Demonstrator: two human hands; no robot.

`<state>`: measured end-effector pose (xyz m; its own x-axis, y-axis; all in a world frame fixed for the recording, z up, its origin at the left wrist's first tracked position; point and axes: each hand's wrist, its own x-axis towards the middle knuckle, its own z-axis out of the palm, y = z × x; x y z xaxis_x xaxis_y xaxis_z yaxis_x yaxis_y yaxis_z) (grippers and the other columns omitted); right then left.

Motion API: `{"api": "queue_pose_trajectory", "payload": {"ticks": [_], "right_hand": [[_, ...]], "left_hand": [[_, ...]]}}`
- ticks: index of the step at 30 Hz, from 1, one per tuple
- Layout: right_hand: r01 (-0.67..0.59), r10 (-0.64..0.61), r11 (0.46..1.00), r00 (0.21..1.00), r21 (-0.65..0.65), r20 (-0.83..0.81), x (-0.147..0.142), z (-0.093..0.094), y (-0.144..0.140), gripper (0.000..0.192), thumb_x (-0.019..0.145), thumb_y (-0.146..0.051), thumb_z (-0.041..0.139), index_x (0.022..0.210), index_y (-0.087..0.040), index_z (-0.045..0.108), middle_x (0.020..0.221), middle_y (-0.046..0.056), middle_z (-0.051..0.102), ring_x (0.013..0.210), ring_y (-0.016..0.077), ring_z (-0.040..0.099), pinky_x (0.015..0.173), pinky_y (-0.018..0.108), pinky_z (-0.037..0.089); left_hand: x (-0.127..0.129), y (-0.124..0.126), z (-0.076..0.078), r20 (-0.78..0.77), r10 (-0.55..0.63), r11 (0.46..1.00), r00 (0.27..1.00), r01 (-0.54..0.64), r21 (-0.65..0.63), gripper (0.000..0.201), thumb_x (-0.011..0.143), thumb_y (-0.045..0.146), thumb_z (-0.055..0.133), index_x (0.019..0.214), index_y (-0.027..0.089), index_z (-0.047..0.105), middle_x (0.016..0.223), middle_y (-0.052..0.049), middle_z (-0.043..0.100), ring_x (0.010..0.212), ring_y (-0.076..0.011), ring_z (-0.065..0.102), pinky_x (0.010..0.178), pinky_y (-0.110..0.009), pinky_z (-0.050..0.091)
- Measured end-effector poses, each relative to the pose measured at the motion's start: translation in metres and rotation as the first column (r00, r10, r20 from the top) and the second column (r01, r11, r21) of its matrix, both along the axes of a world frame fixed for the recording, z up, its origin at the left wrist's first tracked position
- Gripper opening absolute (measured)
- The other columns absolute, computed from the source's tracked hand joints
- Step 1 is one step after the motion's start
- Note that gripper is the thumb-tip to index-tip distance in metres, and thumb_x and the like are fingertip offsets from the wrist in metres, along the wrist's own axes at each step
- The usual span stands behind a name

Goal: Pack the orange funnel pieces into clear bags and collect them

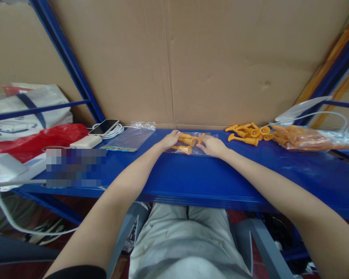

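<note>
Several orange plastic pieces (184, 149), each with a flared cup end and a narrow stem, lie on a clear plastic bag (205, 152) at the middle of the blue shelf; whether they are inside it I cannot tell. My left hand (169, 142) is closed at the left ends of the pieces, its fingertips partly hidden. On the right, my right hand (214, 146) lies over the bag with thumb and fingers apart, touching the end of one piece. To the right is a loose pile of similar orange pieces (251, 133).
A filled clear bag of orange pieces (299, 137) lies right of the pile. Left of my hands are a stack of clear bags (130, 138), a phone (104, 127), a coiled white cable (114, 133) and a red bag (55, 139). Cardboard (192, 66) stands behind the blue shelf (186, 180).
</note>
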<state>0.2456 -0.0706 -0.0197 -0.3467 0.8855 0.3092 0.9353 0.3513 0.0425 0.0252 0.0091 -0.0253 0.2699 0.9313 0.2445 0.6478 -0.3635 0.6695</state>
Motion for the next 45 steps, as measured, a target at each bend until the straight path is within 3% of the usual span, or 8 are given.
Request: {"api": "queue_pose_trajectory", "payload": {"ticks": [6, 11, 17, 23, 29, 34, 39, 45], "right_hand": [[-0.042, 0.037, 0.999, 0.985, -0.025, -0.171, 0.0, -0.006, 0.009, 0.031, 0.094, -0.022, 0.053, 0.122, -0.011, 0.064, 0.115, 0.018, 0.073, 0.101, 0.0259, 0.071, 0.084, 0.034, 0.052], [-0.307, 0.278, 0.952, 0.852, 0.007, -0.443, 0.002, -0.015, 0.021, 0.021, 0.091, -0.023, 0.054, 0.093, -0.012, 0.072, 0.092, 0.011, 0.076, 0.082, 0.0202, 0.07, 0.075, 0.029, 0.051], [-0.48, 0.36, 0.875, 0.729, -0.059, -0.582, 0.0, -0.017, 0.024, 0.03, 0.089, -0.027, 0.055, 0.101, -0.014, 0.079, 0.097, 0.008, 0.079, 0.088, 0.0236, 0.073, 0.08, 0.032, 0.054], [-0.45, 0.316, 0.888, 0.744, -0.092, -0.588, -0.001, -0.016, 0.025, 0.036, 0.091, -0.026, 0.055, 0.12, -0.017, 0.075, 0.119, 0.009, 0.073, 0.107, 0.0261, 0.071, 0.095, 0.038, 0.053], [-0.393, 0.263, 0.913, 0.772, -0.109, -0.579, 0.0, -0.013, 0.024, 0.037, 0.09, -0.021, 0.057, 0.123, -0.017, 0.073, 0.121, 0.007, 0.072, 0.111, 0.0286, 0.069, 0.099, 0.043, 0.051], [-0.345, 0.175, 0.926, 0.748, -0.15, -0.64, 0.002, -0.011, 0.022, 0.03, 0.086, -0.018, 0.062, 0.11, -0.015, 0.078, 0.114, 0.009, 0.075, 0.106, 0.0267, 0.071, 0.095, 0.039, 0.054], [-0.272, 0.114, 0.954, 0.723, -0.129, -0.681, 0.003, -0.012, 0.025, 0.024, 0.084, -0.009, 0.062, 0.095, -0.017, 0.081, 0.102, 0.005, 0.079, 0.097, 0.0217, 0.073, 0.094, 0.035, 0.055], [-0.252, 0.057, 0.958, 0.637, -0.138, -0.769, 0.001, -0.016, 0.027, 0.024, 0.08, -0.004, 0.059, 0.086, -0.017, 0.08, 0.099, 0.006, 0.079, 0.098, 0.0208, 0.073, 0.094, 0.034, 0.055]], "left_hand": [[0.006, -0.01, 0.012, -0.099, 0.075, 0.997, 0.992, -0.072, 0.034, 0.043, 0.097, 0.029, 0.043, 0.136, 0.012, 0.052, 0.148, -0.016, 0.054, 0.139, -0.0269, 0.049, 0.115, -0.036, 0.035], [0.017, -0.015, 0.01, -0.17, 0.053, 0.997, 0.984, -0.044, 0.056, 0.035, 0.096, 0.027, 0.046, 0.128, 0.017, 0.055, 0.136, -0.014, 0.064, 0.129, -0.0277, 0.057, 0.108, -0.038, 0.042], [0.024, -0.021, 0.008, -0.186, 0.043, 0.998, 0.982, -0.033, 0.058, 0.019, 0.095, 0.023, 0.044, 0.109, 0.021, 0.056, 0.115, -0.012, 0.071, 0.108, -0.0273, 0.065, 0.092, -0.039, 0.049], [0.024, -0.02, 0.006, -0.24, 0.047, 0.993, 0.97, -0.018, 0.12, 0.015, 0.09, 0.015, 0.045, 0.098, 0.022, 0.056, 0.11, -0.011, 0.07, 0.105, -0.0274, 0.064, 0.093, -0.038, 0.048], [0.026, -0.018, 0.003, -0.254, -0.001, 0.985, 0.967, 0.046, 0.168, 0.016, 0.09, 0.015, 0.042, 0.09, 0.021, 0.057, 0.11, -0.012, 0.067, 0.106, -0.0265, 0.062, 0.098, -0.038, 0.045], [0.023, -0.014, 0.0, -0.251, -0.058, 0.983, 0.966, 0.099, 0.154, 0.017, 0.084, 0.01, 0.044, 0.089, 0.021, 0.056, 0.106, -0.009, 0.066, 0.102, -0.0248, 0.061, 0.096, -0.037, 0.045], [0.022, -0.007, -0.002, -0.222, -0.072, 0.984, 0.972, 0.106, 0.146, 0.014, 0.088, 0.013, 0.044, 0.089, 0.02, 0.055, 0.107, -0.01, 0.066, 0.101, -0.0239, 0.061, 0.094, -0.036, 0.046], [0.02, 0.003, -0.009, -0.196, -0.072, 0.975, 0.978, 0.11, 0.193, 0.011, 0.089, 0.015, 0.045, 0.092, 0.019, 0.055, 0.105, -0.01, 0.065, 0.1, -0.0229, 0.061, 0.096, -0.038, 0.047]]}}
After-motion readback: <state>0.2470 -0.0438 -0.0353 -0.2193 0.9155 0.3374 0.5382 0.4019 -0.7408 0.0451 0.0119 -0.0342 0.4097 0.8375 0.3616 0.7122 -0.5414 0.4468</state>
